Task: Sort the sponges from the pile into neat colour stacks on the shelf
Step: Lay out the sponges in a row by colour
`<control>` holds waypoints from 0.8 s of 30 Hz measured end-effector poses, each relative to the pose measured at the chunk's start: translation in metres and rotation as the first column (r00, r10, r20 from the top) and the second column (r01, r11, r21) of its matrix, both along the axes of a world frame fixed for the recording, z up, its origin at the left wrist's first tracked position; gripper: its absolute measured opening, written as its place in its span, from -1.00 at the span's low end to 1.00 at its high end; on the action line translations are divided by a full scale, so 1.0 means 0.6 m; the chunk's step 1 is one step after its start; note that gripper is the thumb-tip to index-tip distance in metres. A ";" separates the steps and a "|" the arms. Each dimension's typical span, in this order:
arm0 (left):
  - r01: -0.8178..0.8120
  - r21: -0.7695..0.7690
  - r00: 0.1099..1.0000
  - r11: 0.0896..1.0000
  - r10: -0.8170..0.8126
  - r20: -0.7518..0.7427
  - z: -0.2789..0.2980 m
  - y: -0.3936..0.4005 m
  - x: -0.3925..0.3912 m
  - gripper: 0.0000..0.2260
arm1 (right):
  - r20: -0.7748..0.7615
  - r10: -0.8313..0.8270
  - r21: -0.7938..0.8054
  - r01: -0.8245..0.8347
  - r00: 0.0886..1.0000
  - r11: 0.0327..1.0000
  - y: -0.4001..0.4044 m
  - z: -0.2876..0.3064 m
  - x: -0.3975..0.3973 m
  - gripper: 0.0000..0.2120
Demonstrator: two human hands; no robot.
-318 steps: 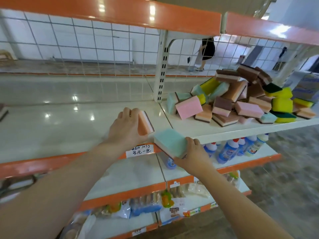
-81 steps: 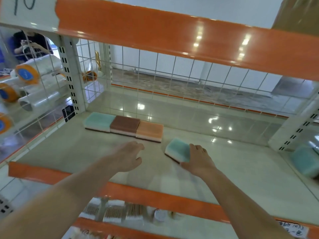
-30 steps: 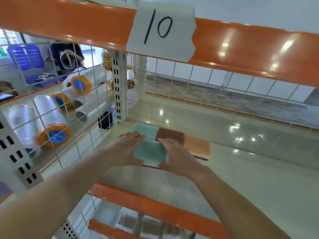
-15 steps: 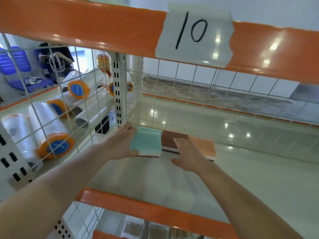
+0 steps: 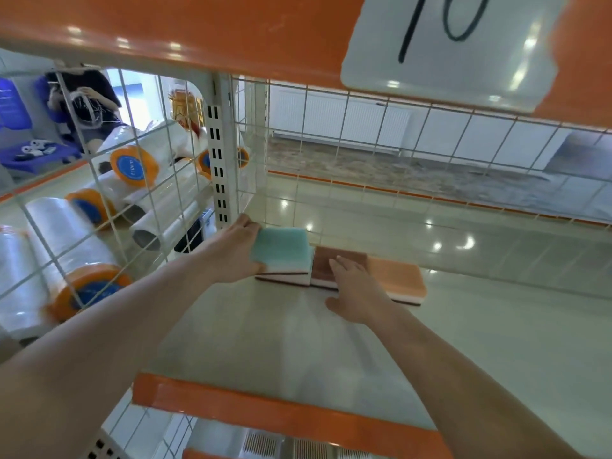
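Your left hand (image 5: 236,251) grips the upper teal sponge (image 5: 281,248) by its left end, holding it on top of a second teal sponge (image 5: 284,276) on the shelf (image 5: 496,342). Your right hand (image 5: 356,293) lies open, fingers straight, fingertips resting on the brown sponge (image 5: 323,263) just right of that stack. The orange sponge (image 5: 402,276) sits immediately right of your right hand, touching the brown one.

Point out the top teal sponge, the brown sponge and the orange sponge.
top teal sponge (image 5: 281,245), head view, middle of its teal top face.
brown sponge (image 5: 323,265), head view, bare top left of the fingers.
orange sponge (image 5: 399,276), head view, middle of its top.
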State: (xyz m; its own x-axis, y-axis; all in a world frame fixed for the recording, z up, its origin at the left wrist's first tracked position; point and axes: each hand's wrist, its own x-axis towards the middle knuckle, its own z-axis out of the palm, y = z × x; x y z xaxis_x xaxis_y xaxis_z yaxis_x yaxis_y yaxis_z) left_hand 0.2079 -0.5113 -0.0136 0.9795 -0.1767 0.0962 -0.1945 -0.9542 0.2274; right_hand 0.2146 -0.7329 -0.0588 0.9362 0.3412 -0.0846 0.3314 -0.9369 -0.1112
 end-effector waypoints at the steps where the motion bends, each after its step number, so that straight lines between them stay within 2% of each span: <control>1: 0.005 0.010 1.000 1.000 -0.005 -0.003 -0.001 -0.001 0.004 -0.41 | 0.003 -0.004 0.002 0.004 1.000 1.000 0.002 -0.001 0.002 -0.27; 10: 0.073 0.037 0.996 0.997 -0.072 -0.044 -0.016 -0.009 0.044 -0.44 | -0.029 -0.022 -0.008 0.022 0.999 1.000 -0.006 -0.012 0.013 -0.31; 16: 0.087 0.085 0.993 0.993 -0.080 -0.090 -0.016 -0.009 0.062 -0.43 | -0.051 -0.008 0.053 0.011 0.999 0.999 -0.013 -0.006 0.016 -0.38; 24: 0.118 0.065 0.978 0.991 -0.105 -0.182 -0.021 -0.006 0.074 -0.39 | -0.030 0.002 0.106 0.002 1.000 0.994 -0.019 -0.002 0.017 -0.42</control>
State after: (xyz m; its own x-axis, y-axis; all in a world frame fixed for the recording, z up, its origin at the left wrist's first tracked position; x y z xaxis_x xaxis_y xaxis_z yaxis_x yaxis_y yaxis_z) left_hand 0.2522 -0.5147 -0.0263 0.9535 -0.2860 -0.0951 -0.2636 -0.9444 0.1967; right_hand 0.2250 -0.7443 -0.0600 0.9337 0.3497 -0.0763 0.3264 -0.9194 -0.2195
